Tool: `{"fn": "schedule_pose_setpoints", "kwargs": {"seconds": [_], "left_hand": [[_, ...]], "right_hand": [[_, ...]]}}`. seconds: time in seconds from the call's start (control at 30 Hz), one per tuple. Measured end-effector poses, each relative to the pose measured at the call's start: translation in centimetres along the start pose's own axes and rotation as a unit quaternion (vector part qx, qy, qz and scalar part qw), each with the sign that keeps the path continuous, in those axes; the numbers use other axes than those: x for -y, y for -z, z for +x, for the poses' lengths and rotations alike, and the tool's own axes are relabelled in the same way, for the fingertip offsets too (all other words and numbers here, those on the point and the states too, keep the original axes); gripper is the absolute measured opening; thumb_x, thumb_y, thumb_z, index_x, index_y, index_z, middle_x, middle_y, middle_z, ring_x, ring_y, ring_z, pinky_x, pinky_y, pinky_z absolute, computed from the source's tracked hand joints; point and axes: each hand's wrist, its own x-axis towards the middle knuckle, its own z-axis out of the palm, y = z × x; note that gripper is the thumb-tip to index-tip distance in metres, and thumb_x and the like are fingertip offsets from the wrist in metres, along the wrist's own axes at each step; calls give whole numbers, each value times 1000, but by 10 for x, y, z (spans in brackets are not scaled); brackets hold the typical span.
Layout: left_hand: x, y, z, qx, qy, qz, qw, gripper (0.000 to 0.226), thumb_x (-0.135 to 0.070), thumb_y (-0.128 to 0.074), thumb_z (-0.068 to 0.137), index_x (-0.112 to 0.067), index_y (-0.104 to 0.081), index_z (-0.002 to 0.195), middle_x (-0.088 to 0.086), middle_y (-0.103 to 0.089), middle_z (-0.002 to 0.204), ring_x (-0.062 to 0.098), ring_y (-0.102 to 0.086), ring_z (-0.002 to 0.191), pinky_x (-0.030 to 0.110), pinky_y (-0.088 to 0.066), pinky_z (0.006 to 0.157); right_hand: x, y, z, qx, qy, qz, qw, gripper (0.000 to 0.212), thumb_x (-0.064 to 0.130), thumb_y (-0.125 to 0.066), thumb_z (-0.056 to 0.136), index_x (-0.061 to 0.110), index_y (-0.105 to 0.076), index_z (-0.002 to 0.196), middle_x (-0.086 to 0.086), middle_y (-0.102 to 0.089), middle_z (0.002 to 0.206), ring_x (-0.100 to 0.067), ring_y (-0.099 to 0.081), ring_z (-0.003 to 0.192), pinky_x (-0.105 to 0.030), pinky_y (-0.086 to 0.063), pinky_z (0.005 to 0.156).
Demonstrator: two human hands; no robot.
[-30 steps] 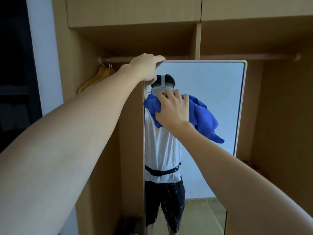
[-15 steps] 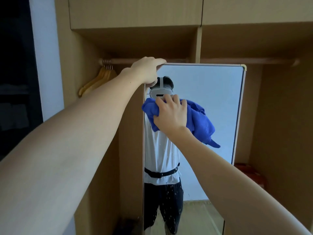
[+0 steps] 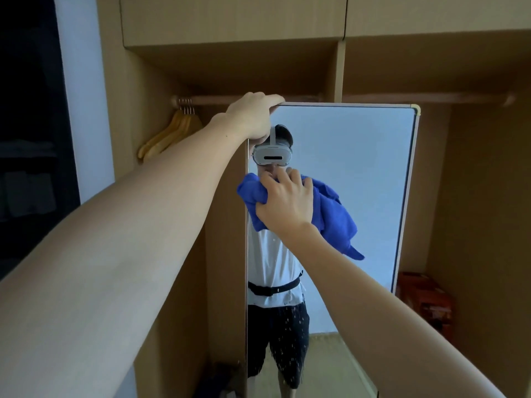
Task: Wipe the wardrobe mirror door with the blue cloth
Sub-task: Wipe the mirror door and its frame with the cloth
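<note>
The wardrobe mirror door [image 3: 367,173] stands open in front of me, its glass reflecting a person in a white shirt. My left hand [image 3: 253,116] grips the door's top left corner, fingers curled over the upper edge. My right hand [image 3: 286,201] holds the bunched blue cloth [image 3: 333,216] against the glass near the left side, below the top. Part of the cloth hangs down to the right of my hand. Small specks show on the lower part of the mirror.
Wooden hangers [image 3: 169,133] hang from the rail [image 3: 431,98] at the left inside the open wardrobe. A reddish box [image 3: 425,300] sits on the wardrobe floor behind the door at the right. A dark object [image 3: 221,380] lies low at the left of the door.
My right hand has slid the cloth a little down the glass. My left hand keeps its hold on the top corner.
</note>
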Motion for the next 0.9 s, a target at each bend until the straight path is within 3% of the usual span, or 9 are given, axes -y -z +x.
{"fn": "schedule_pose_setpoints", "kwargs": {"seconds": [0.1, 0.17, 0.3, 0.47, 0.57, 0.7, 0.77, 0.9], "left_hand": [[-4, -3, -2, -17, 5, -1, 1000, 79, 6, -56, 83, -32, -34, 149, 8, -47, 138, 31, -47, 121, 40, -47, 79], [-7, -7, -3, -44, 3, 8, 999, 69, 2, -51, 89, -29, -35, 148, 8, -47, 137, 29, -44, 122, 36, -40, 76], [-7, -13, -3, -86, 1, 18, 996, 59, -4, -50, 94, -27, -37, 147, 7, -49, 137, 27, -44, 123, 35, -42, 82], [-5, -11, -3, -61, -1, 23, 998, 66, -1, -52, 90, -27, -35, 147, 7, -46, 139, 28, -41, 125, 36, -40, 82], [-5, -11, -3, -42, 0, 25, 999, 73, 4, -55, 84, -29, -34, 146, 6, -44, 138, 28, -39, 125, 36, -40, 79], [-3, -13, 0, -33, -3, 36, 999, 75, 0, -62, 81, -29, -32, 143, 7, -43, 136, 29, -39, 124, 36, -37, 76], [-2, -14, 2, -29, -2, 38, 999, 76, -2, -65, 80, -28, -32, 143, 8, -43, 136, 29, -39, 124, 36, -39, 77], [0, -18, 3, -33, -2, 41, 999, 77, -2, -64, 79, -29, -31, 144, 8, -43, 137, 30, -38, 125, 39, -45, 81]], "right_hand": [[-4, 16, 10, 42, -1, 10, 999, 33, 26, -43, 70, 21, -67, 93, -2, -62, 94, -30, -53, 92, -39, -30, 73], [-9, 27, 23, 8, -16, 11, 1000, 25, 24, -53, 71, 24, -65, 92, -2, -61, 94, -29, -50, 90, -39, -31, 74], [-19, 27, 34, -34, -47, -3, 998, 24, 24, -58, 75, 24, -65, 98, -3, -60, 100, -31, -49, 91, -44, -36, 79], [-13, -2, -9, -6, 12, -33, 999, 43, 23, -36, 68, 17, -69, 94, -5, -64, 96, -31, -53, 89, -43, -36, 73], [-12, 12, -1, 56, -10, 14, 998, 32, 24, -50, 70, 22, -66, 98, 1, -63, 101, -28, -51, 97, -39, -31, 76], [-22, 30, 28, -44, -61, 27, 997, 23, 23, -58, 69, 23, -64, 92, -1, -60, 94, -30, -50, 87, -40, -31, 74], [-25, 22, 29, -57, -52, 10, 997, 21, 22, -59, 69, 20, -64, 90, -4, -60, 92, -32, -51, 85, -42, -34, 73], [-20, -2, -3, -3, -4, -22, 1000, 45, 30, -32, 70, 15, -68, 92, -7, -63, 94, -33, -54, 89, -43, -36, 73]]}}
